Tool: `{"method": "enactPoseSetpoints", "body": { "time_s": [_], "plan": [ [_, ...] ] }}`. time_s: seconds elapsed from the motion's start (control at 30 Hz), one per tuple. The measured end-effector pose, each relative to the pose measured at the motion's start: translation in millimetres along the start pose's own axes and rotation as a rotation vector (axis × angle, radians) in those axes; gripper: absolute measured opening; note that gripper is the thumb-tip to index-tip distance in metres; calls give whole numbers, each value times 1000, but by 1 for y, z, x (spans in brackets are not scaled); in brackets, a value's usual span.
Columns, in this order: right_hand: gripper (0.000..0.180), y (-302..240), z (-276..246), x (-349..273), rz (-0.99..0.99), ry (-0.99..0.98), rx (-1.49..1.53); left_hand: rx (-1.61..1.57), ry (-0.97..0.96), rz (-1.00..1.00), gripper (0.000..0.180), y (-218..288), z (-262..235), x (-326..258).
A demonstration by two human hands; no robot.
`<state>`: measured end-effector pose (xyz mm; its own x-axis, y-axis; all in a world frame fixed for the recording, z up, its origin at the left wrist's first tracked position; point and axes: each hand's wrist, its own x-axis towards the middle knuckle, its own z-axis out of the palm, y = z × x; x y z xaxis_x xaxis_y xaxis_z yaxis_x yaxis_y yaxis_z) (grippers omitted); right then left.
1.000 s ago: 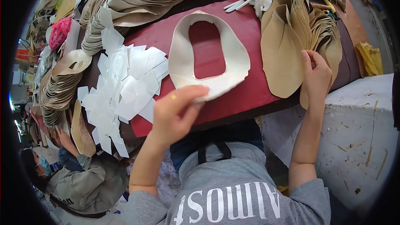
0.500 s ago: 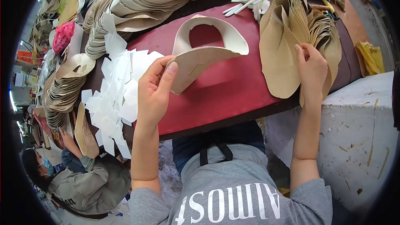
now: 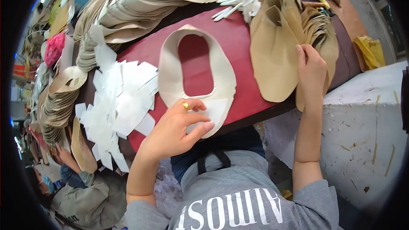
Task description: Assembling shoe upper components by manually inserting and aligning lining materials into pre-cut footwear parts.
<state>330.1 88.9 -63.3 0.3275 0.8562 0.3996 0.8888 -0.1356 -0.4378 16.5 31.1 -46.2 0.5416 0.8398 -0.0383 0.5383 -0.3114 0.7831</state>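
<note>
resting left hand, fingers loosely parted, on pale piece, laid mostly over red mat; curling fingers of right hand at edge of tan sheet, grip unclear; wearing grey shirt with bold white lettering.

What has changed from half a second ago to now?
The left hand has brought the raised near end of the cream cut-out piece down toward the person and opened its pinch over it. The piece now lies on the red mat. The right hand stays at the edge of the tan pieces.
</note>
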Motion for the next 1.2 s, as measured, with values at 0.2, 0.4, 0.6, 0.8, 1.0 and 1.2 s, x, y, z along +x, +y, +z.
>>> {"method": "enactPoseSetpoints", "body": {
  "time_s": [0.2, 0.4, 0.6, 0.8, 1.0, 1.2],
  "plan": [
    [19, -35, -34, 2, 18, -40, 187, -633, -37, -334, 35, 22, 17, 47],
    [18, -97, -74, 0, -173, -6, 522, -1349, -268, -472, 41, 7, 38, 86],
    [21, -139, -44, 14, 24, -109, 681, -958, 465, -176, 29, 6, -38, 60],
    [47, -118, 40, -65, 115, -789, 1093, -834, 410, -265, 35, -71, -39, -18],
    [42, -111, 80, -105, 160, -801, 854, -575, 486, -478, 36, -104, -15, -43],
    [34, -118, 90, -111, 136, -823, 759, -527, 492, -486, 34, -120, -17, -46]
  ]
}}
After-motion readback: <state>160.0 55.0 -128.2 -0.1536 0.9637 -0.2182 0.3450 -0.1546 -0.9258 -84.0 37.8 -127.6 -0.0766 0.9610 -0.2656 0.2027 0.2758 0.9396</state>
